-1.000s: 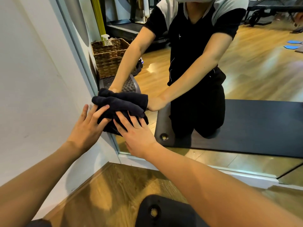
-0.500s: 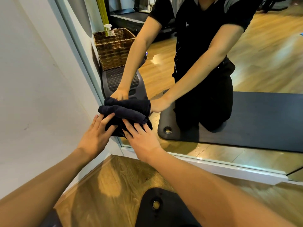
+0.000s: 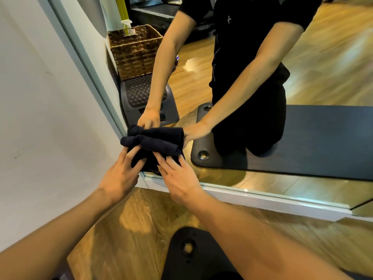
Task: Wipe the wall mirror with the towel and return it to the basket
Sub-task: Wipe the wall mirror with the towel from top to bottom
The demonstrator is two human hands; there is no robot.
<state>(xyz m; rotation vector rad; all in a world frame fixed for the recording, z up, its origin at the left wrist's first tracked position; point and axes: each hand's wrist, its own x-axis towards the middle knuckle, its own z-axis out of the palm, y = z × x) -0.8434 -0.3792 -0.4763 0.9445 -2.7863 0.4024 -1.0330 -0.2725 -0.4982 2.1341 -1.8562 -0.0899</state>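
Head view: bunched dark navy cloth towel lies against the lower left corner of the white-framed wall mirror. Left hand and right hand press it, fingers extended, not curled. Brown woven wicker basket appears only as a reflection, far left.
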